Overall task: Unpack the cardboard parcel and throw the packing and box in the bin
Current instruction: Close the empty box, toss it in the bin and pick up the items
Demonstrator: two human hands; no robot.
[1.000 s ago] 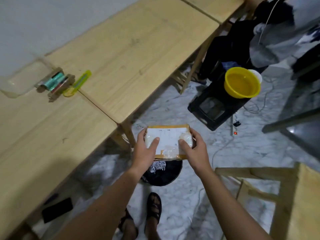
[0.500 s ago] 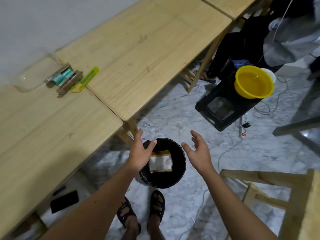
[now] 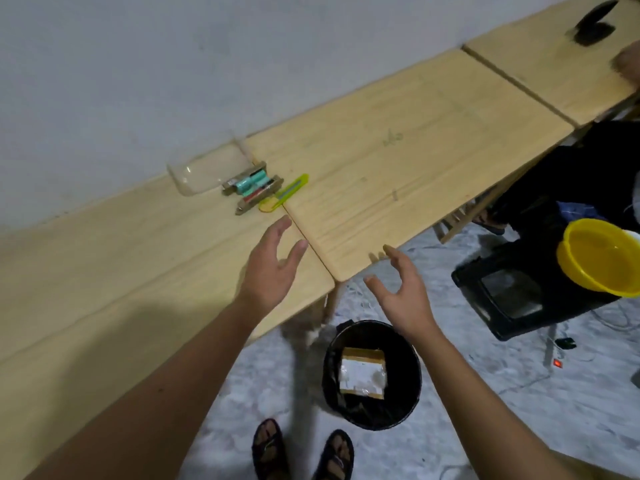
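Both your hands are empty now, fingers spread: your left hand hovers over the tabletop's near edge, your right hand just off it, above the bin. A second ago they held the cardboard parcel; it now lies inside the bin on the floor. That disposal looks done; the unpacked contents sit near the tabletop's wall edge.

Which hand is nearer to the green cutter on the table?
Left. The left hand is over the table just below the green cutter; the right hand is off the table edge, above the bin.
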